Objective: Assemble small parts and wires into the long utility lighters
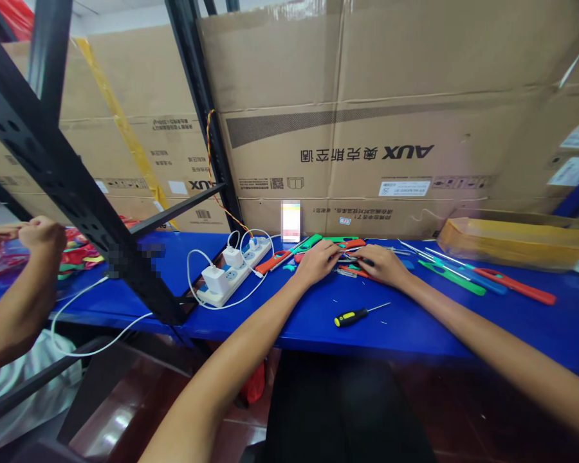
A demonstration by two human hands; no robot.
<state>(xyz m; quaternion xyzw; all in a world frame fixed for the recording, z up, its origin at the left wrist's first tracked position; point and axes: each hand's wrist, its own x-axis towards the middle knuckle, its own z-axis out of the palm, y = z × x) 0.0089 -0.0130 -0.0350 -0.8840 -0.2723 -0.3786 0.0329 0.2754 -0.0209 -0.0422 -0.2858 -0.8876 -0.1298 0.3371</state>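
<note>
Blue desk before cardboard | plastic handles, red and green, some with thin metal rods, lie in loose pile at the hands | left hand, right hand: fingers bent narrow, held piece cannot be told | screwdriver near desk edge

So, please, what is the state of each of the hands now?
Left hand: fingers bent, at the coloured parts; open or closed cannot be told.
Right hand: fingers bent too, at the same parts; its grip cannot be told.
</note>
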